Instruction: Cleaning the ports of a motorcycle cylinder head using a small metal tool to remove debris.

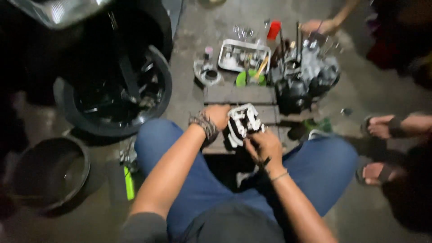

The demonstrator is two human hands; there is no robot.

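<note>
Held part: a pale grey finned metal engine part [243, 122] sits between both hands, just above the knees and over a low wooden pallet [238, 95].
Left hand: the left hand [217, 116], a braided band at its wrist, is curled against the part's left side, fingers wrapped on it.
Right hand: the right hand [265, 146] comes in from below right, fingers bent and pinched at the part's lower right edge, with a small dark tool that is too blurred to make out.
Pallet top: further away, a dark greasy motorcycle engine block [306, 76] stands at the right end, and a shallow rectangular metal tray of small parts [243, 56] lies at the far edge, a green round lid [249, 78] just beside it.
Left of scene: a black motorcycle wheel with tyre [117, 90], a round dark basin [47, 173] near it on the concrete floor [193, 27].
Others: another person's hand [317, 26] reaches at the engine block; sandalled feet [380, 148] on the right.
</note>
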